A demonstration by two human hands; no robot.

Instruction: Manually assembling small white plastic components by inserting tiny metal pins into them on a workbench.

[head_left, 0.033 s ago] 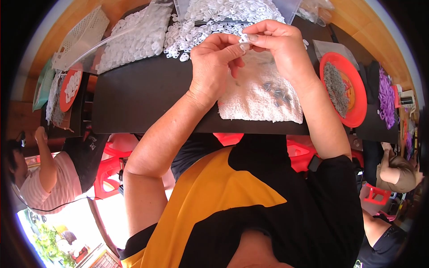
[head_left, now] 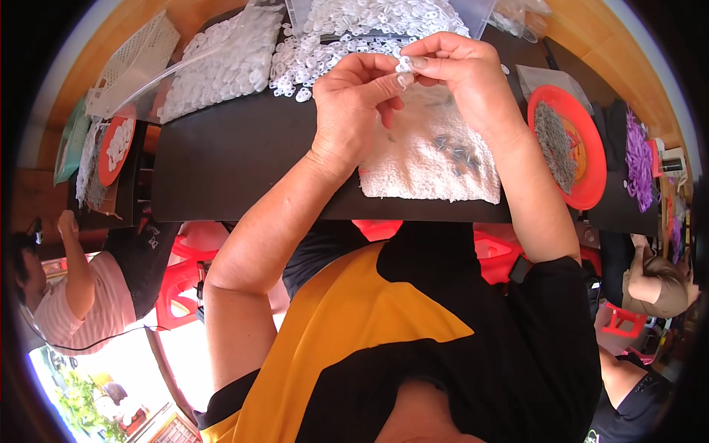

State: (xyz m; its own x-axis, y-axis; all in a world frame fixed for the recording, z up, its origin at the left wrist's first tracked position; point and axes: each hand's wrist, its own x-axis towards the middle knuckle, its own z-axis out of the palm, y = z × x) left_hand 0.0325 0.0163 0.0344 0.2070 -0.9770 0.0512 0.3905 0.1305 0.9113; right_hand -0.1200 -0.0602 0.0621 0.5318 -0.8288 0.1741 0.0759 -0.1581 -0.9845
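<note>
My left hand [head_left: 354,103] and my right hand [head_left: 461,74] meet above the far part of the table, fingertips pinched together. Between them is a small white plastic piece [head_left: 403,63] with holes, much like those in the loose pile [head_left: 317,68] just beyond. Both thumbs and forefingers press at it, and the fingers partly cover it. Under my hands lies a cream towel [head_left: 425,177], with several small dark metal-looking pieces [head_left: 459,156] scattered on it.
Left of the pile lies a clear bag of white pieces [head_left: 214,77]; behind it is a clear bin [head_left: 480,18]. At right, a red plate [head_left: 595,177] holds grey pieces [head_left: 554,140]. People sit at left [head_left: 88,288] and right [head_left: 657,288]. The dark table [head_left: 236,166] ends close to my body.
</note>
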